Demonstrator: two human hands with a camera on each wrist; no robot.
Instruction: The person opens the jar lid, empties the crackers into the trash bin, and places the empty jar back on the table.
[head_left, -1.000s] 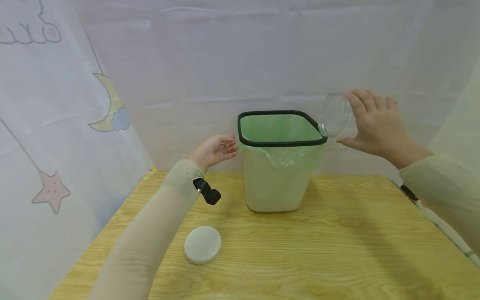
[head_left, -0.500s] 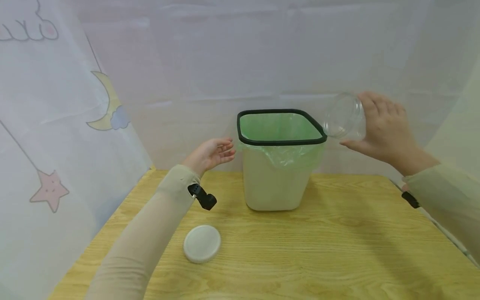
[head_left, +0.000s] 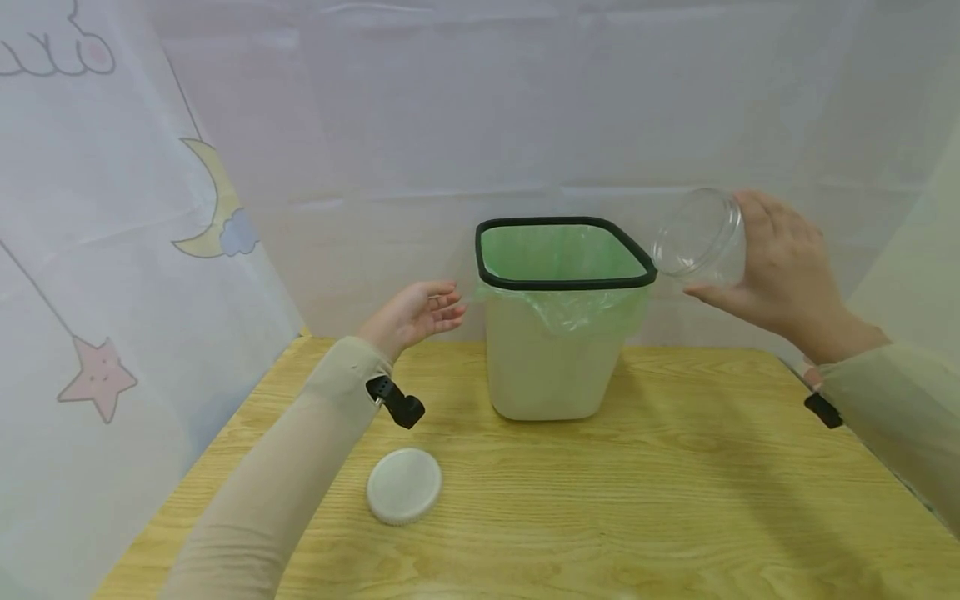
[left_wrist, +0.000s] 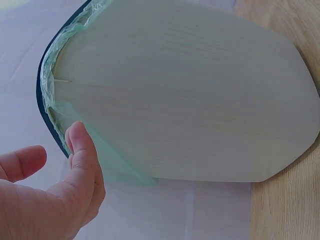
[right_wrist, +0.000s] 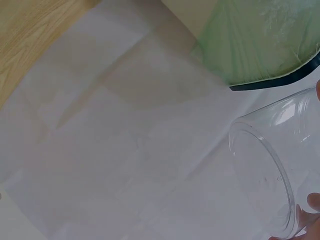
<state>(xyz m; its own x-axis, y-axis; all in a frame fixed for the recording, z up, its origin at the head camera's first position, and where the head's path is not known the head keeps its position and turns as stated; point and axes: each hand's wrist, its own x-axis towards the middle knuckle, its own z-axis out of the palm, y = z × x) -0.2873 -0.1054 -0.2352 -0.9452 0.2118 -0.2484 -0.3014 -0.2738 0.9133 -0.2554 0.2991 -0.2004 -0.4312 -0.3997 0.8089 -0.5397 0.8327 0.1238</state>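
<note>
My right hand [head_left: 783, 271] grips a clear plastic jar [head_left: 701, 237] by its side, just right of the bin's rim. The jar is tipped over toward the bin, and nothing shows inside its see-through walls [right_wrist: 270, 165]. A cream trash bin [head_left: 551, 358] with a black rim and a green bag liner [head_left: 566, 254] stands upright on the table. Left of the bin, my left hand [head_left: 415, 315] hovers with loosely bent fingers and holds nothing. From the left wrist, that hand [left_wrist: 75, 185] overlaps the bin's lined edge.
A round white lid [head_left: 405, 486] lies on the wooden table [head_left: 600, 508] at the front left. Behind the table hangs a pale cloth backdrop [head_left: 412, 108], with a moon and a star printed on its left part. Both wrists carry black straps.
My right hand has drawn the jar rightward, away from above the bin's rim, showing more of the jar. My left hand has drifted slightly left and down. Bin and lid stay put.
</note>
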